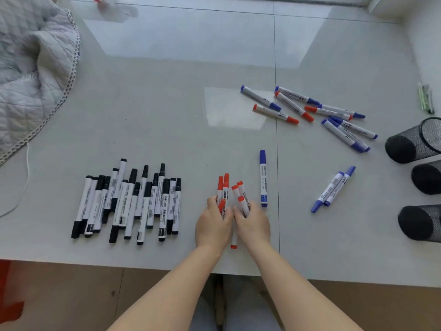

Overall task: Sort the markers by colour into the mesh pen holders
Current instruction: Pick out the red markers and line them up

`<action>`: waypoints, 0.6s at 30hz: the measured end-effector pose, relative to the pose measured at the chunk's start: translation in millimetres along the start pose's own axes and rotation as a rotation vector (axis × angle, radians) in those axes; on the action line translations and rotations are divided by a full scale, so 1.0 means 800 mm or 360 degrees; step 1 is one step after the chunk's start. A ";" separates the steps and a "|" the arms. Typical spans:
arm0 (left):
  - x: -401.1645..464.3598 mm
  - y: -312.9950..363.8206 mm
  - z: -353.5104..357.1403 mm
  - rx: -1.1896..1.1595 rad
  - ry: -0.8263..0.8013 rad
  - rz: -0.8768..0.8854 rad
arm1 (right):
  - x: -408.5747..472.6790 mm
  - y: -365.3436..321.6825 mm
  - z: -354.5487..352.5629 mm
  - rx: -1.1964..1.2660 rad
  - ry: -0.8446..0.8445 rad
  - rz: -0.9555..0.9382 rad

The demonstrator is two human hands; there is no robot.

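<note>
Near the front edge of the pale grey glossy worktop [167, 91], the person's left hand [213, 226] and right hand [253, 225] sit side by side, knuckles up, almost touching. Together they gather a bundle of red-capped white markers [225, 191]. The left grip is curled closed around three or so of them, whose red caps stick up and away past the fingers. The right grip is likewise closed on about three more, leaning slightly to the right. One red marker end [233, 243] pokes out below, between the two wrists.

To the left lies a tidy row of black-capped white markers [130, 201], packed side by side and pointing away from the person. Just right of the hands, a single blue-capped white marker [263, 179] lies alone, pointing straight away. Further right, a pair of blue markers [334, 188] lies touching, set on a diagonal. Farther back and to the right is a loose scatter of mixed blue and red markers [310, 108], some crossing one another.

At the right edge, three black mesh pen holders [415, 142] lie on their sides, bases toward the middle of the worktop. A quilted grey-white blanket [31, 68] covers the far left corner.
</note>
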State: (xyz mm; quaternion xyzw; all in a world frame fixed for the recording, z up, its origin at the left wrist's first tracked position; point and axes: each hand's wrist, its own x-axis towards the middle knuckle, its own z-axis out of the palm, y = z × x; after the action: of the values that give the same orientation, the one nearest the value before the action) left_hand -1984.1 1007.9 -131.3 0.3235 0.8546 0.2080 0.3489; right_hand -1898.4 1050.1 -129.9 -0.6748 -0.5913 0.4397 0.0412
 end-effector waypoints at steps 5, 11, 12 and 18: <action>-0.001 -0.016 0.014 0.0438 0.0324 0.0047 | -0.013 0.013 0.022 -0.0028 0.0266 -0.0160; 0.001 -0.029 0.018 0.0485 0.0420 0.0090 | -0.014 0.021 0.037 -0.0404 0.0568 -0.0341; 0.002 -0.029 0.016 0.0478 0.0435 0.0125 | -0.013 0.019 0.038 -0.0442 0.0575 -0.0357; 0.017 -0.031 0.016 0.0341 0.0296 0.0165 | -0.006 0.015 0.049 -0.0529 0.0342 -0.0412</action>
State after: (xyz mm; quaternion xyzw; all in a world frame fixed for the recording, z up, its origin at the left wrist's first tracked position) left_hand -1992.1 1001.7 -160.1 0.3820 0.8827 0.1624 0.2203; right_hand -1913.9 1024.1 -158.4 -0.6338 -0.7294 0.2529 0.0481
